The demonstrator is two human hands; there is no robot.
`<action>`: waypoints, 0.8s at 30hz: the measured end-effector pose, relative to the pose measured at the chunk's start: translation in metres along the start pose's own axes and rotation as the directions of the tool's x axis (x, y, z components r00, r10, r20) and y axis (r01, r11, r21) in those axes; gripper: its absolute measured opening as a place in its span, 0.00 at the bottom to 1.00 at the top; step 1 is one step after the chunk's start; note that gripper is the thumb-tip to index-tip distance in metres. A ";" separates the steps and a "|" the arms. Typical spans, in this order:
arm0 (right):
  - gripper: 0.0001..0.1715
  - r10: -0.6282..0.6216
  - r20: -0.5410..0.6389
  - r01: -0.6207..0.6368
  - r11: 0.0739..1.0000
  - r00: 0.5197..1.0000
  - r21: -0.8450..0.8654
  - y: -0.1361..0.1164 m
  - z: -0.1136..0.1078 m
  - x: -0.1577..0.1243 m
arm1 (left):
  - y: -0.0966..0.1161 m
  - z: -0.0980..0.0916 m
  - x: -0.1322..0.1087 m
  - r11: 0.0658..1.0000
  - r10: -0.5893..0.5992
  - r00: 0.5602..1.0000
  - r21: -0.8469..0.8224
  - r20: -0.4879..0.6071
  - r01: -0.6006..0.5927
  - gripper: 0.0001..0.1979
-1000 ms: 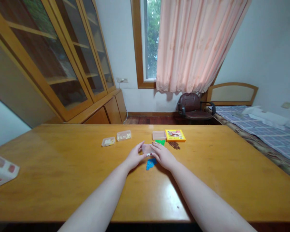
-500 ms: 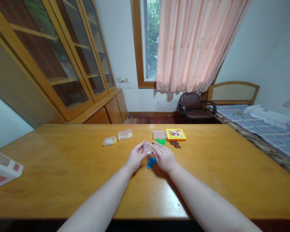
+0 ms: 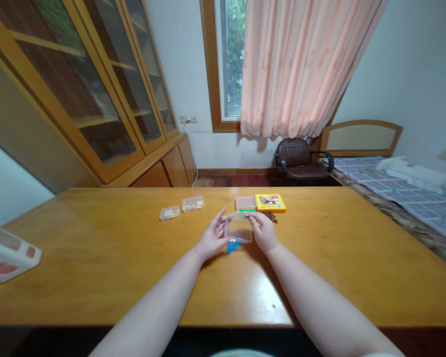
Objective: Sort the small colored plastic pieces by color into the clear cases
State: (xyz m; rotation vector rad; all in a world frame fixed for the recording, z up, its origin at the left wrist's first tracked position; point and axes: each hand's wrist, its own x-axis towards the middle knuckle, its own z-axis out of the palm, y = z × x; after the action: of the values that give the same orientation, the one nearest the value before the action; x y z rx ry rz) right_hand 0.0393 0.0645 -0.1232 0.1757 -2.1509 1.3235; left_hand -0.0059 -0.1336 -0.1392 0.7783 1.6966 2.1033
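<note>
A clear plastic box (image 3: pixel 239 230) is held tilted above the table between my two hands. My left hand (image 3: pixel 212 238) has its thumb at the near left edge and its fingers along the left side. My right hand (image 3: pixel 263 231) pinches the right edge at the far corner. Below the box lies a pile of small blue pieces (image 3: pixel 233 247), partly covered. Just beyond it are small green pieces (image 3: pixel 248 211), mostly hidden by the box and my right hand. Small brown pieces (image 3: pixel 272 217) lie beyond my right hand.
A yellow printed box (image 3: pixel 270 203) stands at the back beside a clear tray (image 3: pixel 246 203). Two clear containers with pale pieces, the larger container (image 3: pixel 193 204) and the smaller container (image 3: pixel 170 213), sit back left. A white and red object (image 3: pixel 13 253) is at the table's left.
The clear box has been turned so its broad face shows. My right hand has drawn back from over it to its right edge. The view has shifted slightly.
</note>
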 end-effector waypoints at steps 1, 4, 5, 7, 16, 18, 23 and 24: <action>0.22 0.067 -0.031 -0.064 0.994 0.997 0.088 0.003 -0.001 0.002 | 0.000 0.000 -0.001 1.000 0.009 1.000 0.018 0.020 -0.009 0.52; 0.25 0.289 -0.065 -0.256 0.917 0.955 0.305 0.011 -0.003 0.008 | 0.004 0.000 -0.004 0.981 0.031 0.995 0.190 0.100 -0.050 0.37; 0.26 0.347 -0.075 -0.302 0.888 0.935 0.348 0.013 -0.004 0.010 | 0.006 -0.001 -0.004 0.956 0.038 0.991 0.283 0.126 -0.072 0.31; 0.27 0.432 -0.099 -0.361 0.840 0.896 0.405 0.017 -0.004 0.013 | 0.011 -0.002 -0.004 0.881 0.055 0.985 0.456 0.164 -0.125 0.20; 0.23 0.621 0.157 -0.582 0.575 0.768 0.575 0.028 0.004 0.020 | 0.020 -0.007 -0.007 0.589 0.199 0.970 0.774 0.141 -0.234 0.02; 0.25 0.596 0.122 -0.539 0.595 0.794 0.596 0.029 0.005 0.020 | 0.017 -0.008 -0.004 0.576 0.234 0.969 0.791 0.082 -0.206 0.01; 0.28 0.538 -0.089 -0.443 0.767 0.838 0.464 0.031 0.002 0.019 | 0.002 -0.018 0.006 0.611 0.271 0.948 0.791 -0.167 -0.036 0.04; 0.26 0.487 -0.136 -0.405 0.826 0.863 0.391 0.031 0.000 0.018 | -0.001 -0.020 0.008 0.613 0.258 0.944 0.790 -0.206 0.005 0.04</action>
State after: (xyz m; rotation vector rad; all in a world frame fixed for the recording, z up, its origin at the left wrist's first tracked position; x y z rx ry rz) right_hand 0.0119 0.0831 -0.1370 -0.3595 -1.7999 1.8933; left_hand -0.0245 -0.1450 -0.1417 0.8283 2.8954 1.5222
